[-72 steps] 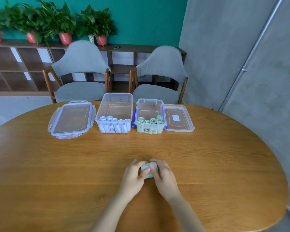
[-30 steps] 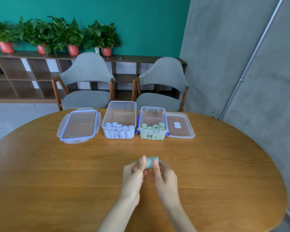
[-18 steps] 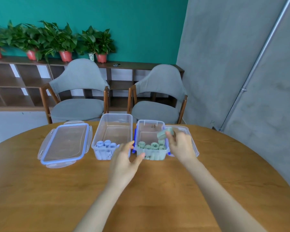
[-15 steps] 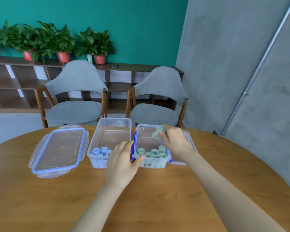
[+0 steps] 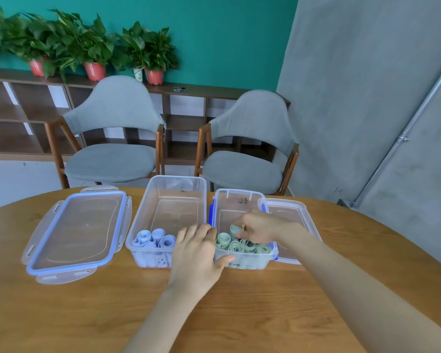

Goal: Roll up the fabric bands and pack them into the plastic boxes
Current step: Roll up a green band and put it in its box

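A round wooden table (image 5: 239,314) with a warm, visible grain carries everything. On its far half stand two clear plastic boxes side by side, both rectangular with rounded corners and no lids on. The larger left box (image 5: 173,200) holds a small cluster of pale blue fabric rolls (image 5: 155,239) at its near end. The smaller right box (image 5: 236,200), trimmed with blue latches, holds green fabric rolls (image 5: 245,245) standing on end at its near end, their spiral layers showing from above. A large clear lid with a blue seal (image 5: 79,230) lies flat to the left of the boxes, and a smaller clear lid (image 5: 290,215) lies just right of the green box.

The right hand (image 5: 261,229) reaches into the right box from the right, wrist bent down, fingers curled and pinching one green roll (image 5: 236,229) upright just behind the packed ones. The left hand (image 5: 199,256) rests palm-down at the gap between the two boxes, fingers loosely extended over the rims, thumb pressed against the near front wall of the right box.
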A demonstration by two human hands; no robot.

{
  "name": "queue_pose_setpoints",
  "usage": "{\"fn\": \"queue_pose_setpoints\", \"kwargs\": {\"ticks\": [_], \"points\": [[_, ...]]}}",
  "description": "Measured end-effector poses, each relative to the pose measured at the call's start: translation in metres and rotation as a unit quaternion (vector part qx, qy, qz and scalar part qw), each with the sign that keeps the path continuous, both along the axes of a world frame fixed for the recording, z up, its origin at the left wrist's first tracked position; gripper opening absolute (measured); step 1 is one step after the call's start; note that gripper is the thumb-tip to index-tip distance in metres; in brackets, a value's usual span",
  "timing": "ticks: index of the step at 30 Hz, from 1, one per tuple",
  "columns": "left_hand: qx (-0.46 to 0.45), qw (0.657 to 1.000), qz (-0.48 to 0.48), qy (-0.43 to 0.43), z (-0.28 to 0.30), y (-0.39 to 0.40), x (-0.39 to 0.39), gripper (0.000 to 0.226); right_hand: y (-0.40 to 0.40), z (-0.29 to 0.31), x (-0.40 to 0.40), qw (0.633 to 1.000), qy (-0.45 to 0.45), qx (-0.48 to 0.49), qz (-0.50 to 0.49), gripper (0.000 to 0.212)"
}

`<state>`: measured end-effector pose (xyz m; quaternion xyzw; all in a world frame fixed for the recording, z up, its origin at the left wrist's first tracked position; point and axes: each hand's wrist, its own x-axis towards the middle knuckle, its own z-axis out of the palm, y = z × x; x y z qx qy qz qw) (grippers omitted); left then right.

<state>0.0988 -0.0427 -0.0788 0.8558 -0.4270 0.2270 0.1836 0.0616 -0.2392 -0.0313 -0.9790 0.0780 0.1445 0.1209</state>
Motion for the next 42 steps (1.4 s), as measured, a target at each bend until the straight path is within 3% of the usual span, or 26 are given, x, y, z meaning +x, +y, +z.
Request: {"fn": "queue_pose_setpoints", "kwargs": {"ticks": [2,4,8,13,20,23,28,42], "points": [[0.012,1.000,0.001,-0.003,0.001,-0.001,0.000,0.061,0.001,0.005,-0.002,1.000,0.015,0.021,0.011,0.029],[0.025,1.000,0.006,0.000,0.003,-0.002,-0.001,0.057,0.002,0.008,-0.003,0.998,0.037,0.038,0.014,0.008],[0.033,0.999,0.017,0.008,0.003,-0.003,-0.004,0.057,0.003,0.011,-0.001,0.995,0.061,0.073,0.012,0.025],[0.029,0.999,0.021,0.009,0.002,-0.004,-0.005,0.057,0.004,0.009,-0.004,0.994,0.065,0.091,0.009,0.022],[0.029,0.999,0.025,0.003,0.000,-0.004,-0.005,0.057,0.004,-0.002,-0.006,0.990,0.027,0.141,-0.002,0.031],[0.031,0.999,0.028,0.005,0.000,-0.004,-0.006,0.057,0.000,-0.002,-0.007,0.984,0.051,0.170,-0.022,0.035],[0.027,0.999,0.026,0.004,-0.001,-0.005,-0.005,0.058,0.000,-0.009,-0.007,0.985,0.034,0.166,-0.031,0.041],[0.029,0.999,0.025,-0.001,0.002,-0.005,-0.007,0.057,0.001,-0.004,-0.005,0.977,0.068,0.194,-0.061,0.035]]}}
